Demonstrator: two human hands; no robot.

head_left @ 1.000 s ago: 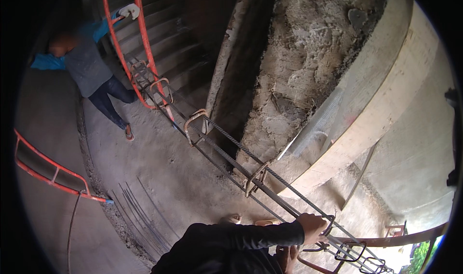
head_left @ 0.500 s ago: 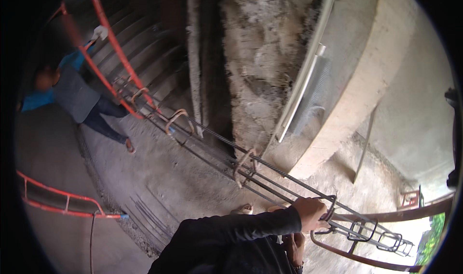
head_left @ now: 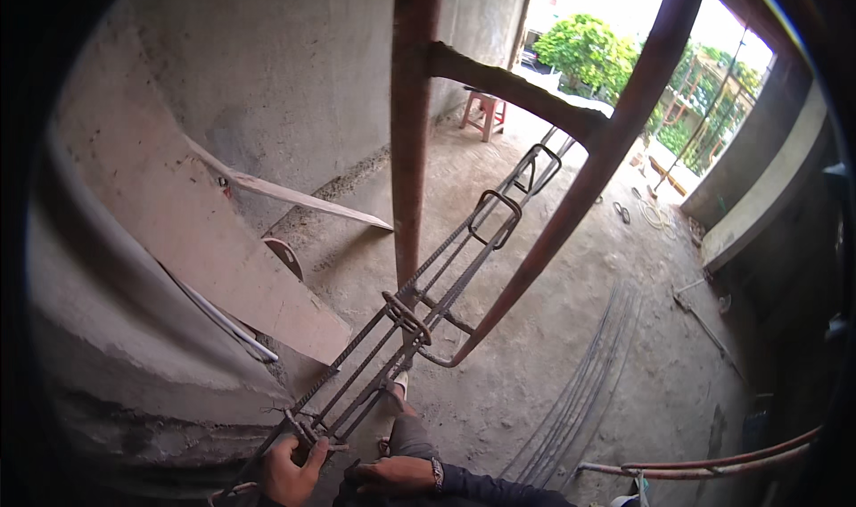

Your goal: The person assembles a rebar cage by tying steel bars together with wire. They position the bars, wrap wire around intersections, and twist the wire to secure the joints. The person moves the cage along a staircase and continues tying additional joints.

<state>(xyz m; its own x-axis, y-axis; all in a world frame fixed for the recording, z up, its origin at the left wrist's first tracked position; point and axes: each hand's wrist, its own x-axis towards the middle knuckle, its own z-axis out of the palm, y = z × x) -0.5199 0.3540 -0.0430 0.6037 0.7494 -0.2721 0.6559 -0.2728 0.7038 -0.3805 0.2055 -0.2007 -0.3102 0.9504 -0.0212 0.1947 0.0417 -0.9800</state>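
Observation:
A long rebar cage (head_left: pixel 364 364) of ribbed bars with rectangular stirrups runs from the lower left up toward the bright opening. My left hand (head_left: pixel 290 473) is at its near end, thumb and fingers closed around a stirrup (head_left: pixel 308 428) where it crosses the bars. Close by on the right is my right hand (head_left: pixel 394 474), with a bracelet (head_left: pixel 437 474) at the wrist. Its fingers are curled beside the bars; what they hold, if anything, is hidden against dark clothing. Farther along, a loose-looking stirrup (head_left: pixel 407 318) sits tilted around the bars.
A rust-red metal trestle (head_left: pixel 544 280) rises around the cage. Several thin bars (head_left: pixel 584 378) lie on the concrete floor at right, near a red metal frame (head_left: pixel 713 467). A board (head_left: pixel 294 199) leans at left. A red stool (head_left: pixel 484 115) stands by the far wall.
The view has swung from the stairs and another person toward the bright opening. My left hand, earlier outstretched on the cage, is now lower and closer, at a stirrup beside my right hand.

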